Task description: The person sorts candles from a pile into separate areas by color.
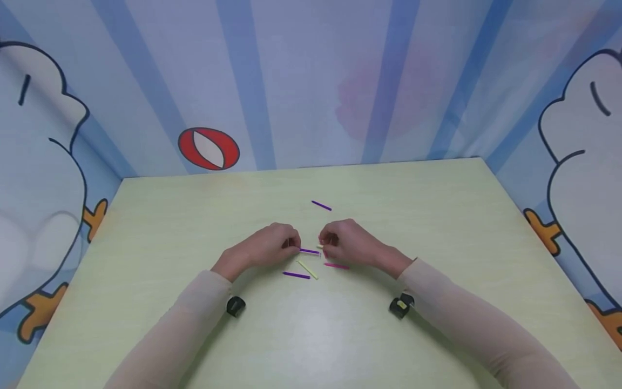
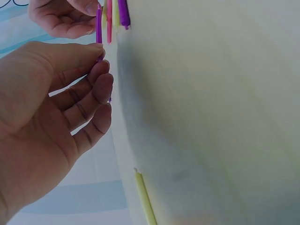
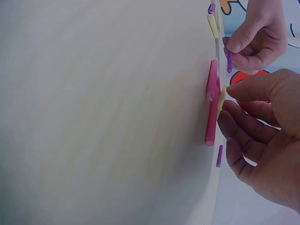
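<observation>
My left hand [image 1: 269, 246] pinches a thin purple candle [image 1: 309, 250] between thumb and index finger, its free end pointing toward the other hand. Opposite it, my right hand [image 1: 352, 243] holds a yellow candle [image 3: 221, 101] at the fingertips; in the head view only a short yellow end sticks out. Beneath the right fingers lie pink candles [image 3: 212, 117], one of them showing in the head view as a pink candle [image 1: 336, 266]. Between the hands and nearer the body are a yellow candle [image 1: 308, 269] and a purple candle [image 1: 296, 275].
Beyond the hands another purple candle [image 1: 322, 205] lies on the pale table [image 1: 413, 205]. The left wrist view shows a further yellow candle [image 2: 146, 199] with its wick. A striped, printed backdrop [image 1: 311, 81] rises at the table's back edge and along both sides.
</observation>
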Action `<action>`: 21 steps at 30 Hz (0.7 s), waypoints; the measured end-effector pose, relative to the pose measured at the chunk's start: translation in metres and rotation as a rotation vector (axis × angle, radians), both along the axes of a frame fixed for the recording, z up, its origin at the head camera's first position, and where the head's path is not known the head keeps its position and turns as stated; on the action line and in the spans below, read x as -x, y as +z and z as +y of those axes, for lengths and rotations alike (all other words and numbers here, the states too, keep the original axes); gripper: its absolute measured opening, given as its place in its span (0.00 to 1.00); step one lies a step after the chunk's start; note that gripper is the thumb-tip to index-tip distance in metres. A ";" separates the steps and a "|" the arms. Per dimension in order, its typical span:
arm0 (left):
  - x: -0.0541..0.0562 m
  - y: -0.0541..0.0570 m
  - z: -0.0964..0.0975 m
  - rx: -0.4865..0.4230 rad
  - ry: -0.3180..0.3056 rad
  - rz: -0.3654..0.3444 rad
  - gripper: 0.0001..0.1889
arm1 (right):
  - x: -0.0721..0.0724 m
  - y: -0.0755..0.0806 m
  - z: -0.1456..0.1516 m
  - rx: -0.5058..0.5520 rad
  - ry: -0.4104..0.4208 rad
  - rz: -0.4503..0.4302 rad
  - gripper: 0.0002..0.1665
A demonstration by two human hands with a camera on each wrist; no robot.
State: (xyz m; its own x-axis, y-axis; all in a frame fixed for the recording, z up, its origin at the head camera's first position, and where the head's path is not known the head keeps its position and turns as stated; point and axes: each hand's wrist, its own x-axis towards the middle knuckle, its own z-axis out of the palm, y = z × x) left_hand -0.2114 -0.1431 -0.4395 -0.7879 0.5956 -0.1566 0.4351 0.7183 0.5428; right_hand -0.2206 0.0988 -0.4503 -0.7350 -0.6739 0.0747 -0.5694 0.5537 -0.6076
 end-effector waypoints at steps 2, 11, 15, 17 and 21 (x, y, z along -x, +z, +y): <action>0.003 0.002 0.001 0.002 -0.001 0.007 0.04 | 0.000 0.001 0.001 0.004 0.000 -0.001 0.08; 0.020 0.011 0.000 -0.003 0.012 0.028 0.05 | 0.002 0.000 0.004 0.002 0.003 0.000 0.06; 0.027 0.012 0.000 -0.008 0.030 0.046 0.06 | 0.001 -0.001 0.005 0.003 0.004 -0.020 0.06; 0.032 0.012 0.000 -0.009 0.033 0.059 0.06 | 0.000 -0.001 0.006 0.004 0.005 -0.030 0.06; 0.042 0.010 0.001 -0.016 0.042 0.075 0.06 | -0.001 0.000 0.007 -0.009 -0.001 -0.039 0.08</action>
State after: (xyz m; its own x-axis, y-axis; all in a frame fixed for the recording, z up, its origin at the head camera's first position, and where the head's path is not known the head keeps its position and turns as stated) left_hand -0.2537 -0.1416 -0.4291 -0.8211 0.5641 -0.0866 0.4451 0.7280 0.5215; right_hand -0.2197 0.1061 -0.4500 -0.7378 -0.6739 0.0403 -0.5452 0.5595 -0.6243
